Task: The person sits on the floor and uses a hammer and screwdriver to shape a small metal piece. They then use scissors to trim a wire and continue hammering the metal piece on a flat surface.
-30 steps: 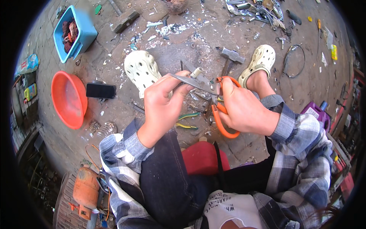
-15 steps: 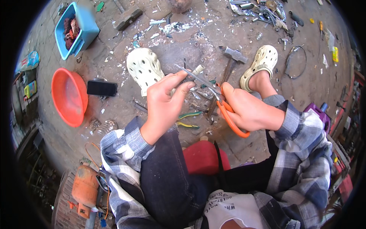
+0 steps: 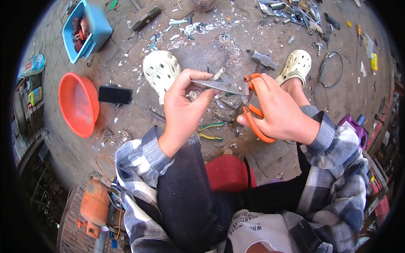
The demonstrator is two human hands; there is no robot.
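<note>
Orange-handled metal shears (image 3: 256, 130) are gripped in my right hand (image 3: 282, 109), fingers curled round their handles, with the blades spread apart and pointing left. My left hand (image 3: 183, 109) pinches a small pale tube-like piece (image 3: 218, 74) between the blades, its thumb and fingertips close to the metal; the far end of the piece is partly hidden. Below my hands lie green-and-yellow pliers (image 3: 210, 137). Beyond them, a hammer (image 3: 264, 60) rests on the ground between my two cream clogs (image 3: 160, 67).
An orange basin (image 3: 76, 101), a phone (image 3: 114, 94) and a blue bin (image 3: 95, 38) are at left. An orange gas cylinder (image 3: 95, 200) stands lower left. Metal scrap (image 3: 291, 12), a looped cable (image 3: 331, 71) and a purple container (image 3: 354, 126) lie at right, amid scattered debris.
The shears tilted and looked narrower half a second ago; now their blades are level and spread again. My hands have shifted slightly, and the whole view has slid a little.
</note>
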